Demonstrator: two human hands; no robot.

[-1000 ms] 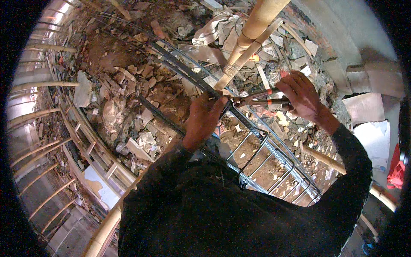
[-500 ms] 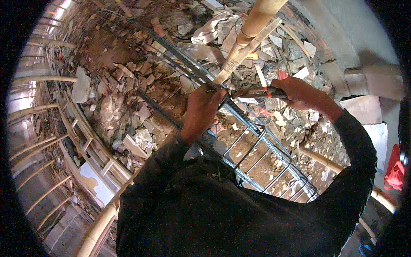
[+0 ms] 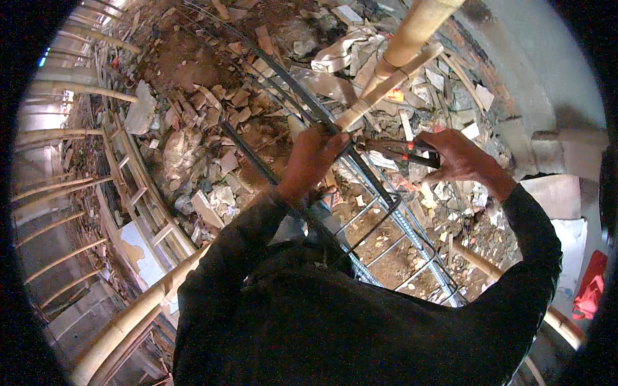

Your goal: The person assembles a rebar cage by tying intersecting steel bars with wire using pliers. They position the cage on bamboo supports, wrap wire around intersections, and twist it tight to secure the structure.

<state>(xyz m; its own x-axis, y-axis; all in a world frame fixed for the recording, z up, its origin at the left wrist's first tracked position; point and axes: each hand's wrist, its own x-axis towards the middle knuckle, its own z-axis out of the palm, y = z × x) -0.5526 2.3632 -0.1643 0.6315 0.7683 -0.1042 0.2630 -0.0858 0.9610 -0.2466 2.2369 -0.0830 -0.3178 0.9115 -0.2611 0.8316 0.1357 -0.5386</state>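
Note:
My right hand [image 3: 458, 157] holds a pair of pincers [image 3: 386, 148] with red bands on the handles. The handles are spread apart, and the jaws point left toward my left hand [image 3: 310, 161]. That hand is closed around the steel rebar [image 3: 286, 80], where the long bars pass the lower end of a bamboo pole [image 3: 405, 42]. Its fingertips hide the exact point of grip, and any wire there is too small to tell. Toward my body, the bars continue as a rebar cage [image 3: 386, 225] with square cross ties.
Broken tiles and rubble [image 3: 219, 109] cover the dirt below. A wooden ladder-like frame [image 3: 138, 193] and bamboo poles [image 3: 141, 315] stand on the left. A grey wall [image 3: 541, 77] rises on the right, with a red cloth [image 3: 589, 289] near it.
My right hand has loosened and the pincers' handles have spread apart. My left hand stays at the same spot on the rebar. The whole view has shifted slightly.

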